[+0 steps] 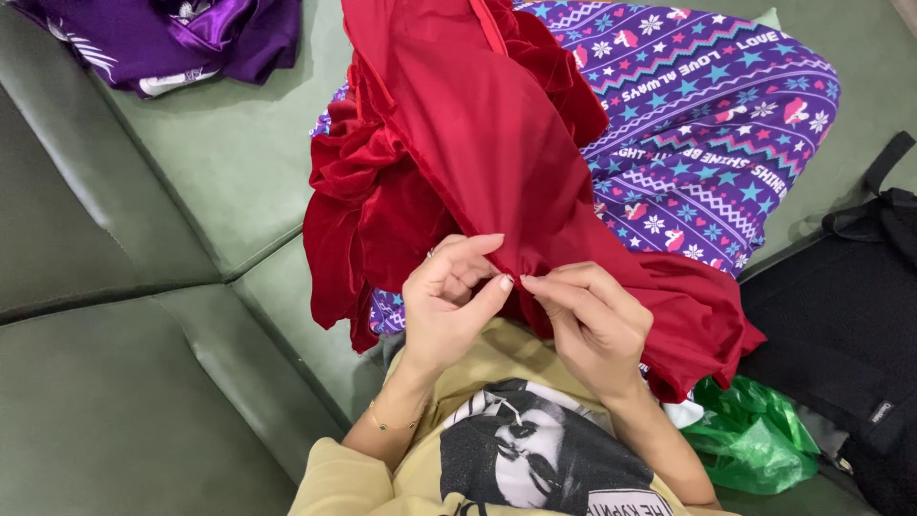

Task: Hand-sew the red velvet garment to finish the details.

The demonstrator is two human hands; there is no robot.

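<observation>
Left hand (449, 301) and right hand (587, 320) each pinch edge of red velvet garment (458, 143), fingertips nearly touching, grip clenched on cloth. Garment drapes over lap, atop purple patterned fabric (707, 124), on green sofa (143, 315). Black bag (841, 325) at right.
</observation>
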